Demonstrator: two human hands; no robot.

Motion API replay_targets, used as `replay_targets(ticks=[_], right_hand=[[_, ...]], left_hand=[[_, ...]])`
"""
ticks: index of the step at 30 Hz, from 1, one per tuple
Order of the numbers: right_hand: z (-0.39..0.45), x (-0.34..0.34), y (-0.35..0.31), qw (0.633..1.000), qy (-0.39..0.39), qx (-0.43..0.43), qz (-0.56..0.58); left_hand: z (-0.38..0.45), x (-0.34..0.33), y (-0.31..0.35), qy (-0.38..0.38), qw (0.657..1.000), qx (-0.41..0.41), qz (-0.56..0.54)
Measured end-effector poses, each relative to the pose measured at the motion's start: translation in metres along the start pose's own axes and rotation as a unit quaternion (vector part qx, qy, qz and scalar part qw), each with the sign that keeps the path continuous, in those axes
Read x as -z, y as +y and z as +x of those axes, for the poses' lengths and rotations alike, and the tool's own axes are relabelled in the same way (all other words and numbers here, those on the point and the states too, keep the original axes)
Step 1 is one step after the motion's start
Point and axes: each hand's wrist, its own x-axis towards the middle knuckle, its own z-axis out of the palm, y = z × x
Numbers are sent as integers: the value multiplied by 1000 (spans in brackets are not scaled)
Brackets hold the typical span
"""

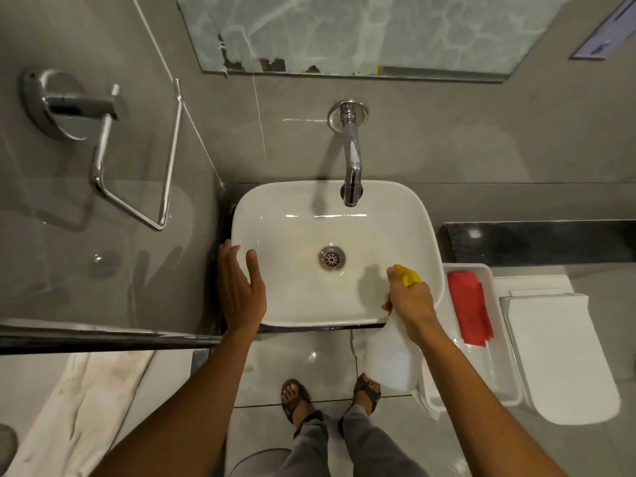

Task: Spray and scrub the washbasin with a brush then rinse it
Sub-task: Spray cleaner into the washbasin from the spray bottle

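Observation:
The white washbasin (292,208) sits below a chrome wall tap (351,160), with a metal drain (332,258) in its middle and yellowish stains around it. My right hand (409,297) grips a translucent spray bottle (392,363) with a yellow nozzle (409,275), held over the basin's front right corner with the nozzle aimed into the bowl. My left hand (239,287) rests open on the basin's left rim, fingers spread. No brush is in view.
A white tray (506,383) with a red cloth (469,311) stands right of the basin, next to a white toilet lid (557,356). A chrome towel holder (103,146) juts from the left wall. A mirror (361,32) hangs above. My sandalled feet stand on the tiled floor (303,359).

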Motion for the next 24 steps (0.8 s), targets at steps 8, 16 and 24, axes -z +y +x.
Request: replay_targets(ticks=[8, 16, 24], right_hand=[[-40, 36, 20, 999, -10, 34, 33], [-65, -20, 18, 973, -200, -33, 107], [-39, -78, -42, 986, -158, 3, 58]], left_hand=[[1, -2, -4, 0, 1000, -2, 5], [-2, 0, -1, -4, 1000, 6, -5], [-3, 2, 2, -12, 1000, 20, -12]])
